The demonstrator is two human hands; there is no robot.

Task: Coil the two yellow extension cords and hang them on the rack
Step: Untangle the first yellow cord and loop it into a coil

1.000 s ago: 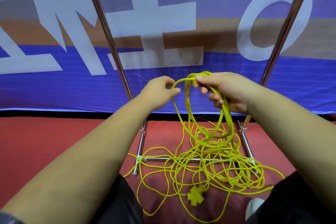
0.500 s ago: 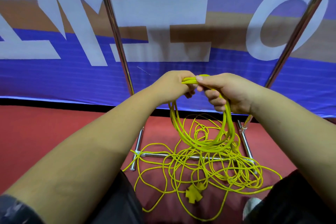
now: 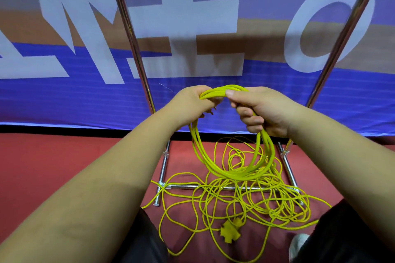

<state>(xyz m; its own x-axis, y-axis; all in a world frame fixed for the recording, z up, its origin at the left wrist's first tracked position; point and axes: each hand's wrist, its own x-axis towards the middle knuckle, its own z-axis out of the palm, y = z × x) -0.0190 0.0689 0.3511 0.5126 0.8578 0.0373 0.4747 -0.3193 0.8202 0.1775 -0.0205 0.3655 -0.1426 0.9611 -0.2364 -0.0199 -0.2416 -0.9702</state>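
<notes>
L hand point(image 3: 192, 100): fingers curled round top of the coil; grips the bunched strands.
R hand point(image 3: 263, 111): thumb on top, fingers curled under; grips same bunch just beside L. Strands arch between the two hands.
Coil point(image 3: 233, 173): several loops of yellow cord, hanging from the hands in front of the rack point(image 3: 142, 74), between its uprights. Bottom of loops sits low over the floor pile; touching or not, can't tell.
Loose cord point(image 3: 245, 200): big tangle on red floor point(image 3: 53, 166), lying across the rack's base bar point(image 3: 181, 186) and spilling toward the knees. Yellow socket end point(image 3: 230, 234) at near edge of tangle.
Cord count: can't tell which strands belong to which cord.
Progress (est.): early. A few loops made; most of the length is on the floor. Nothing hung in view; top of rack out of frame.
Left to do (est.): finish this coil, hang it; coil 2nd cord, hang it.
Uprights: left upright point(image 3: 128, 28), right upright point(image 3: 345, 34), shiny metal.
Around: blue banner point(image 3: 64, 100) w/ big white letters behind rack; dark trousers point(image 3: 145, 241) at bottom; white shoe toe point(image 3: 298, 245) bottom right.
In the way (est.): tangle crosses itself many times and drapes over base bar; strands may snag on bar or knot when drawn up. Socket end could catch in loops.
</notes>
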